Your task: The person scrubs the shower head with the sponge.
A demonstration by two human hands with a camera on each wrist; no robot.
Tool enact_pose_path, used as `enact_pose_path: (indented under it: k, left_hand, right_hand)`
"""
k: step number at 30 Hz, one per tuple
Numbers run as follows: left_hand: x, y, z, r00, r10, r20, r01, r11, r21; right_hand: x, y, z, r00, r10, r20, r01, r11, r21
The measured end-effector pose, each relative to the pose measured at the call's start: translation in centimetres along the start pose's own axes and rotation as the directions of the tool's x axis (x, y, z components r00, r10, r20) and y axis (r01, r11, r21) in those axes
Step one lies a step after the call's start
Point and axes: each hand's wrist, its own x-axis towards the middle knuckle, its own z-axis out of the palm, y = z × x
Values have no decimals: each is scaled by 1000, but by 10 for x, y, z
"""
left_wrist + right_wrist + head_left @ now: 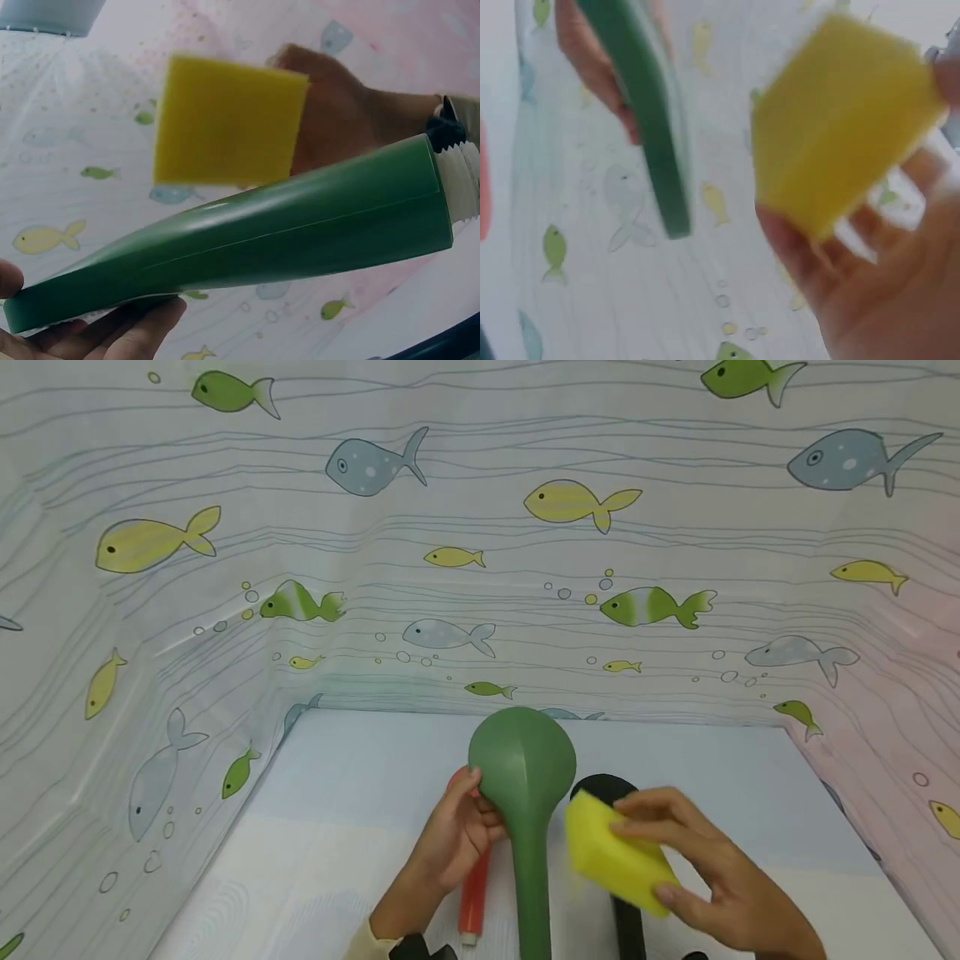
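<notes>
Two hands are working above the bench (337,793): the left hand (457,839) is gripping an upright green spoon (525,777), the right hand (705,868) is pinching a yellow sponge (611,852) just beside it.

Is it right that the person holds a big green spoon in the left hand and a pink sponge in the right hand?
Not quite: the sponge is yellow, not pink. The head view shows it plainly, gripped in the right hand, and both wrist views show the same yellow block. The rest is right: the left hand holds the big green spoon.
</notes>
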Motion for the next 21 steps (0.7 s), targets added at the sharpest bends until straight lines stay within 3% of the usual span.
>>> enact_pose_path:
  k: [3, 5, 9, 16, 21]
  left_hand:
    - [0, -2, 1, 1000, -11, 14, 11, 1000, -8]
    - [0, -3, 2, 1000, -13, 15, 13, 1000, -4]
    - [-1, -5, 4, 1000, -7, 15, 7, 1000, -4]
    - [-6, -4, 5, 1000, 20, 23, -20, 1000, -11]
    - [-9, -3, 5, 1000, 28, 10, -28, 1000, -5]
  right_hand:
    - [9, 11, 9, 981, 112, -159, -136, 980, -145]
    - [13, 14, 18, 954, 197, -228, -247, 944, -218]
    - [17, 16, 37, 912, 303, -277, -377, 886, -271]
    - [23, 11, 61, 921, 253, -295, -355, 857, -373]
    - [23, 3, 69, 919, 280, -276, -374, 838, -397]
